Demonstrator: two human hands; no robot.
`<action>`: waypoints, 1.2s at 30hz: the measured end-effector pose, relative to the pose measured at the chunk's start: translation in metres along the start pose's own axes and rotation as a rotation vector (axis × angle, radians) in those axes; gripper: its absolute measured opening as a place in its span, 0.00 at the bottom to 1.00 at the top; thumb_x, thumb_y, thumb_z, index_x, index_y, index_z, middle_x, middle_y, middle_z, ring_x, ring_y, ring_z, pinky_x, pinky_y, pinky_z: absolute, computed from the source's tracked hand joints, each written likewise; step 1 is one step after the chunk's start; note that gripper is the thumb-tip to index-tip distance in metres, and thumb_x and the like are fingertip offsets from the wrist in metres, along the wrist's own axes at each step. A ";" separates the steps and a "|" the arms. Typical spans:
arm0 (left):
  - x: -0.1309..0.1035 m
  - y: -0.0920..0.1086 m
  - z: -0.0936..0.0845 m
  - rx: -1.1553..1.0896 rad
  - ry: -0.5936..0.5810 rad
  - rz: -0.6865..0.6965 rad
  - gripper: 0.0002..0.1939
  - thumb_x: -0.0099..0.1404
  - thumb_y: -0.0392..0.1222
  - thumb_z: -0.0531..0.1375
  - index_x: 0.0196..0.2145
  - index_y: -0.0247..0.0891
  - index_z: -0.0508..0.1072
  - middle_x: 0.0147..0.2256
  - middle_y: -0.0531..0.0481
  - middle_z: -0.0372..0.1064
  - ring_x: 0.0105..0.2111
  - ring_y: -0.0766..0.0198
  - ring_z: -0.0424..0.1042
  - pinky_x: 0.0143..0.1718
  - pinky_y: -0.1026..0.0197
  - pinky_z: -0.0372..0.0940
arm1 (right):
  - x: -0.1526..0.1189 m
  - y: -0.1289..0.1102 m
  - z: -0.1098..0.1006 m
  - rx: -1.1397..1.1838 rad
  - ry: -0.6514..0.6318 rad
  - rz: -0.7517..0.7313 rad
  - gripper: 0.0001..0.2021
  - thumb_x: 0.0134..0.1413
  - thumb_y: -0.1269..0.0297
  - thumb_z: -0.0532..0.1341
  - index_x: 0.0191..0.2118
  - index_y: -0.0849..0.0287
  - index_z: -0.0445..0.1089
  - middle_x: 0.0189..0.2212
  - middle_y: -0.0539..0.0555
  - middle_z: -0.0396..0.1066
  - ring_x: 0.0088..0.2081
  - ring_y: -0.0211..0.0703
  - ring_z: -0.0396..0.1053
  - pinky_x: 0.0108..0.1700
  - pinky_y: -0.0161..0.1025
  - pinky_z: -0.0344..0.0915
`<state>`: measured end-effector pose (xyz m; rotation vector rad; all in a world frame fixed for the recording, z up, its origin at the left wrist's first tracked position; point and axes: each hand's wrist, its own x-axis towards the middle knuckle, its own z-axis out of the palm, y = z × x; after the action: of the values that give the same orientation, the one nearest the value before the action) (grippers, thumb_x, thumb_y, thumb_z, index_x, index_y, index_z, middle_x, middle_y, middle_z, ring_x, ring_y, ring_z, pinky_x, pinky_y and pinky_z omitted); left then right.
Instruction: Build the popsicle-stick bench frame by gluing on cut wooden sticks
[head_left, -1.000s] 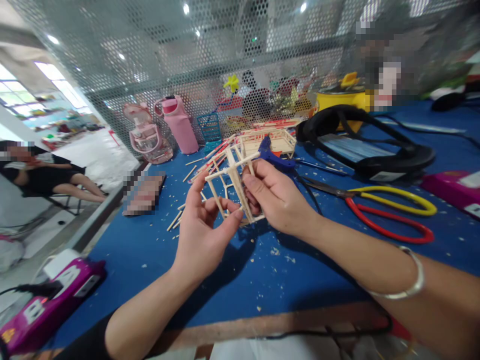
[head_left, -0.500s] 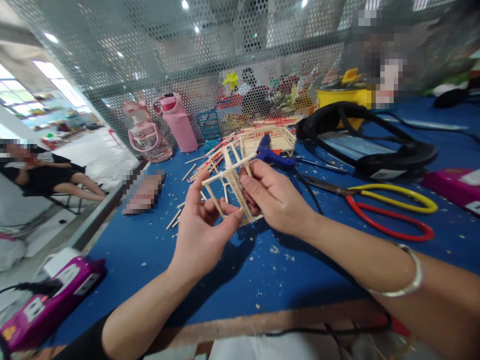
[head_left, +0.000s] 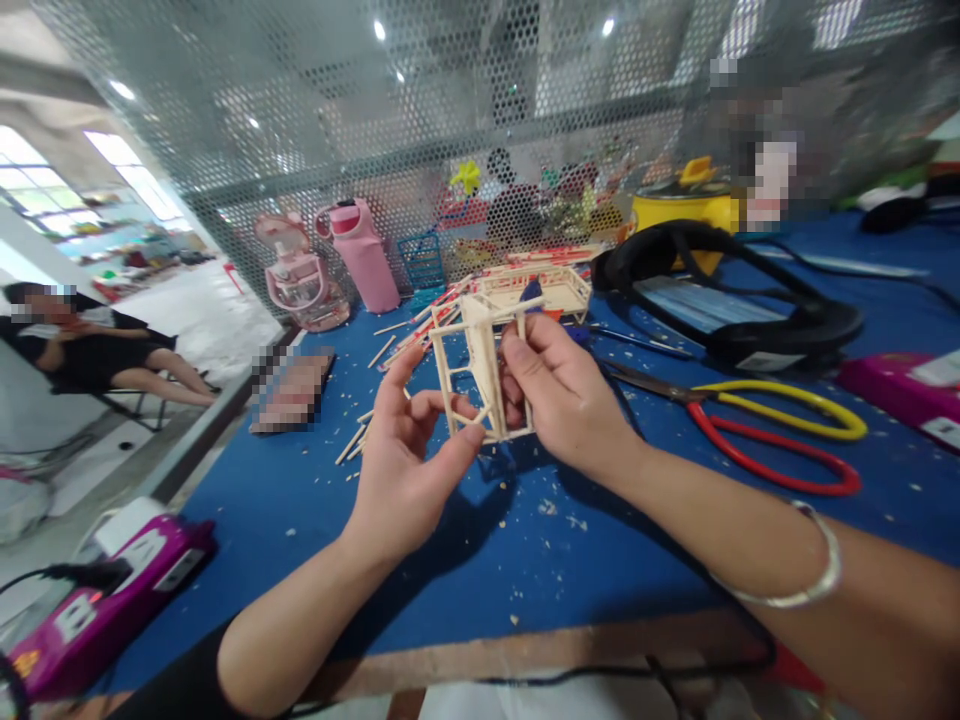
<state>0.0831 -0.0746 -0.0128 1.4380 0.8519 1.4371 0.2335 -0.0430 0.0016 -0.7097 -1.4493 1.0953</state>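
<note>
A small frame of pale wooden sticks point(head_left: 484, 370) is held up above the blue table, roughly upright. My right hand point(head_left: 566, 395) grips its right side between thumb and fingers. On the other side, my left hand point(head_left: 409, 455) pinches the lower left part with its thumb and a finger, while its index finger is raised off the sticks. Behind the frame lie a wooden stick tray point(head_left: 559, 290) and a blue glue gun point(head_left: 532, 292), the latter mostly hidden by the frame and my right hand.
Scissors point(head_left: 780, 395) and a black visor point(head_left: 739, 300) lie right. Loose sticks point(head_left: 352, 440), a pink bottle point(head_left: 365, 260) and a clear bottle point(head_left: 307, 285) stand or lie left. A purple power strip point(head_left: 112, 605) is near left. A person point(head_left: 105, 340) sits beyond the table.
The stick frame has been turned more upright and now shows its side openings. My left index finger has come off its top bar. My right hand keeps its grip.
</note>
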 end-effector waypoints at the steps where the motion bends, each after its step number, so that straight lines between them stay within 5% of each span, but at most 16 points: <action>1: 0.000 0.000 0.001 -0.007 0.007 0.003 0.38 0.57 0.35 0.65 0.61 0.46 0.52 0.32 0.54 0.69 0.36 0.65 0.70 0.38 0.63 0.67 | 0.000 0.000 0.001 -0.006 -0.002 -0.011 0.13 0.61 0.50 0.54 0.33 0.53 0.58 0.19 0.44 0.57 0.18 0.33 0.58 0.19 0.32 0.58; 7: 0.000 0.003 0.003 0.020 0.064 -0.036 0.37 0.56 0.34 0.65 0.59 0.44 0.54 0.29 0.55 0.68 0.30 0.67 0.70 0.31 0.65 0.66 | -0.002 0.002 0.003 -0.035 0.004 -0.025 0.13 0.62 0.51 0.53 0.32 0.53 0.57 0.19 0.44 0.57 0.18 0.33 0.59 0.19 0.33 0.57; 26: -0.004 -0.002 0.000 0.028 -0.029 0.011 0.38 0.57 0.35 0.64 0.60 0.47 0.51 0.37 0.53 0.67 0.39 0.66 0.69 0.43 0.62 0.65 | -0.004 0.001 0.002 -0.070 0.017 -0.038 0.11 0.63 0.53 0.53 0.33 0.53 0.58 0.19 0.44 0.58 0.18 0.32 0.59 0.20 0.32 0.58; 32: 0.001 -0.004 -0.001 0.233 -0.082 -0.049 0.13 0.61 0.42 0.62 0.43 0.38 0.71 0.41 0.47 0.71 0.42 0.61 0.69 0.48 0.58 0.62 | 0.004 -0.005 -0.002 0.081 0.092 0.020 0.11 0.62 0.53 0.53 0.33 0.53 0.58 0.19 0.42 0.58 0.17 0.32 0.60 0.19 0.32 0.61; 36: 0.009 -0.001 0.005 0.289 -0.071 -0.068 0.09 0.62 0.44 0.61 0.35 0.36 0.74 0.33 0.49 0.73 0.35 0.64 0.69 0.41 0.61 0.63 | 0.006 -0.012 -0.017 -0.145 0.177 -0.041 0.10 0.60 0.53 0.56 0.39 0.54 0.60 0.21 0.44 0.62 0.19 0.35 0.62 0.22 0.34 0.62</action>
<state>0.0893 -0.0662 -0.0102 1.6467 1.0861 1.2416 0.2503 -0.0384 0.0140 -0.8541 -1.3940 0.8798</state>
